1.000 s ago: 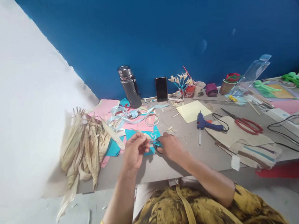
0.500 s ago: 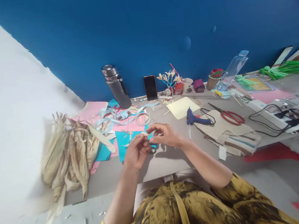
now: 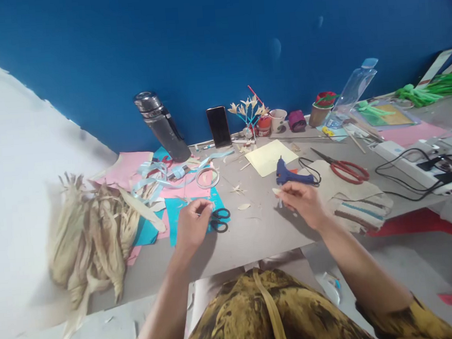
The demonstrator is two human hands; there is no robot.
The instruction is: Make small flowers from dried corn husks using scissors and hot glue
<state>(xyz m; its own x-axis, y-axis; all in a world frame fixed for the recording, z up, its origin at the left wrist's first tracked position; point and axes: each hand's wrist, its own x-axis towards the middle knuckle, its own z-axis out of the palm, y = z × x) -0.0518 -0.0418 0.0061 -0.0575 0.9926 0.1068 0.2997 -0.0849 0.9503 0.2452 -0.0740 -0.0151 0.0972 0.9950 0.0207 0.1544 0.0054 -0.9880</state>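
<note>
My right hand point(image 3: 300, 200) pinches a small pale husk piece point(image 3: 277, 191) in front of the blue glue gun point(image 3: 294, 176). My left hand point(image 3: 194, 221) is closed over the blue paper point(image 3: 173, 214), its fingertips pressed together; whatever they hold is too small to name. Black-handled scissors point(image 3: 220, 220) lie just right of my left hand, their blades partly hidden. Between my hands, a petal-shaped piece point(image 3: 244, 207) and a small star-shaped husk piece point(image 3: 237, 189) rest on the table point(image 3: 254, 240).
Dried corn husks point(image 3: 99, 240) hang over the left edge. A dark flask point(image 3: 165, 130), phone point(image 3: 219, 127), husk flowers point(image 3: 248, 108) and cups line the wall. Red-handled scissors point(image 3: 350, 171) lie on a striped cloth glove point(image 3: 362, 209), beside a power strip point(image 3: 415, 169).
My hands have moved apart, the right one going toward the glue gun with a husk piece. The black-handled scissors and small pieces are now uncovered. The view has shifted slightly.
</note>
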